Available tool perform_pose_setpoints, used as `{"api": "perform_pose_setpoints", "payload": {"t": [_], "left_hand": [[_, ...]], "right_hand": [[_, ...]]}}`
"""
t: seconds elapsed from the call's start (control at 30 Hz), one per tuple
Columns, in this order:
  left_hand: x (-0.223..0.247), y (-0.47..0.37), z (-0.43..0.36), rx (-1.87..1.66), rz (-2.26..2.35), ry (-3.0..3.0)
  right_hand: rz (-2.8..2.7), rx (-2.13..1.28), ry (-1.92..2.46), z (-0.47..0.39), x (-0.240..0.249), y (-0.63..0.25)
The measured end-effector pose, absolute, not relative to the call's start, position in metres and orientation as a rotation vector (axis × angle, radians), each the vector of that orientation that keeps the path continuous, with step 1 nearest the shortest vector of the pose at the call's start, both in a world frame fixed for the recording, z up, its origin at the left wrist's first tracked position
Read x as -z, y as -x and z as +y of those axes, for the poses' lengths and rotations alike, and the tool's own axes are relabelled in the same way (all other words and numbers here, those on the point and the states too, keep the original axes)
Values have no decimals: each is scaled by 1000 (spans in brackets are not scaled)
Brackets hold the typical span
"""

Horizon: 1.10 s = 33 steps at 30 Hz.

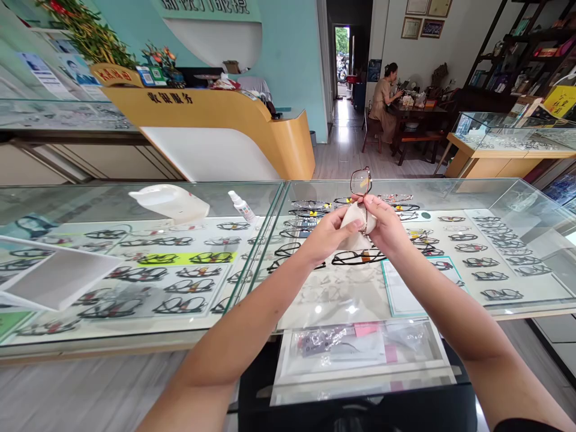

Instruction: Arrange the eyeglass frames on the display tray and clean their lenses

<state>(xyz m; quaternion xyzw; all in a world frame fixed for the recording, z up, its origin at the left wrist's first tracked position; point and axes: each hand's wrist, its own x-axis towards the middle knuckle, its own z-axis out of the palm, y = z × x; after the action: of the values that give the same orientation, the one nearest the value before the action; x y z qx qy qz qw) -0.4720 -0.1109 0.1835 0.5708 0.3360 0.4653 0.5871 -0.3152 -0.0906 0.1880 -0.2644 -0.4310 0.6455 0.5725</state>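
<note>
Both hands meet above the glass display counter, right of the middle of the view. My left hand [332, 233] is closed on a pale cloth [359, 231], which is bunched between the two hands. With closed fingers my right hand [382, 221] holds a pair of glasses [361, 182]; one lens stands up above the fingertips, and the cloth covers the lower part. Under the hands, a black-framed pair [357, 258] is seen at the counter.
Rows of glasses fill the glass counter [333, 306]. A white spray bottle [242, 207], a white curved container [170, 203] and an open white box [58, 279] stand on its left part. A person [384, 102] sits at a far table.
</note>
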Motion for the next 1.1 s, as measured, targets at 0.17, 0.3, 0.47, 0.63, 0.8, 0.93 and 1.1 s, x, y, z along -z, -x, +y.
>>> {"api": "perform_pose_setpoints", "payload": {"t": [0.17,0.3,0.47,0.63,0.8,0.93,1.1], "left_hand": [[-184,475,-110,-1023,760,-1328],[-189,479,-110,-952,755,-1322],[-192,485,-108,-976,770,-1380],[-192,485,-107,-956,791,-1392],[-193,487,-107,-949,828,-1484],[-195,492,-106,-895,865,-1578],[-196,492,-106,-886,853,-1570]], "right_hand": [[-1024,-1551,614,-91,-190,313],[-1071,-1603,569,-94,-193,312],[-1130,-1617,582,-96,-196,312],[-1132,-1609,594,-96,-196,312],[-1138,-1615,580,-97,-196,311],[-1168,-1613,584,-98,-197,311],[-1156,-1622,602,-98,-197,311]]}}
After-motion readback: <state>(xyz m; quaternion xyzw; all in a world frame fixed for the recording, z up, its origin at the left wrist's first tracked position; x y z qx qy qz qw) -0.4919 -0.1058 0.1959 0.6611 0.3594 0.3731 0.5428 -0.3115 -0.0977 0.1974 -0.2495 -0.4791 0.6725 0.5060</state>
